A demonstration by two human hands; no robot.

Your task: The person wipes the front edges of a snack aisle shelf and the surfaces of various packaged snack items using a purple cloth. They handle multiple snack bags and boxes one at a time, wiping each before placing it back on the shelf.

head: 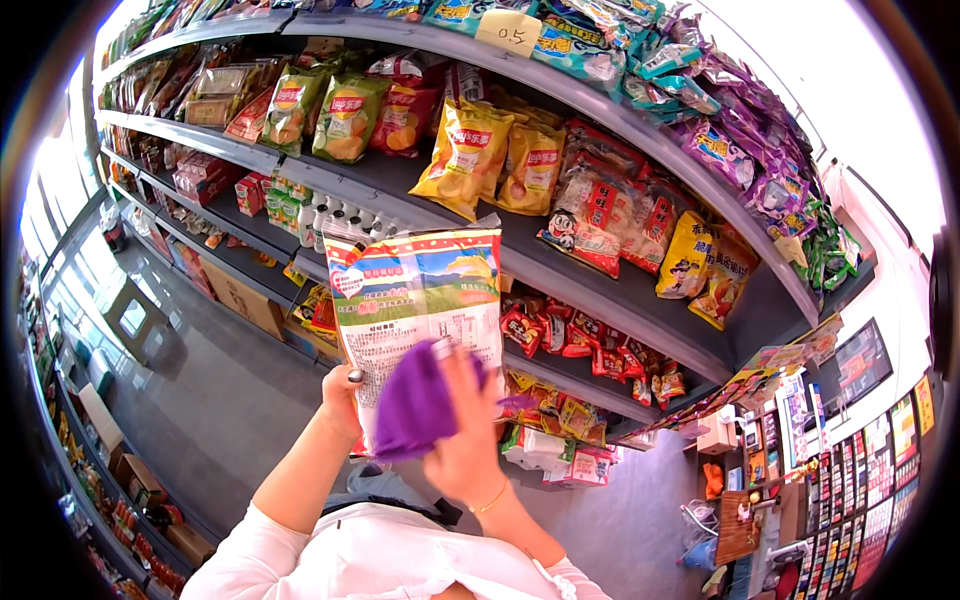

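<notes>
My left hand (344, 401) grips the lower left edge of a large snack bag (417, 307), its printed back facing me. A purple cloth (421, 405) lies against the lower half of that bag, under the fingers of my right hand (469, 435). Those fingers look slightly blurred, and the cloth covers part of the printing. Beyond the bag, yellow Lay's chip bags (463, 154) stand on the middle shelf (517, 240). To their right are clear-and-red packs of Want Want rice crackers (592, 210).
Green Lay's bags (349, 116) stand farther left. Teal and purple snack packs (720, 150) crowd the upper shelf, which carries a handwritten price card (508, 31). Small red packets (570, 330) fill a lower shelf. A stool (135, 315) stands on the grey floor (225, 405). A wooden counter (739, 529) is at right.
</notes>
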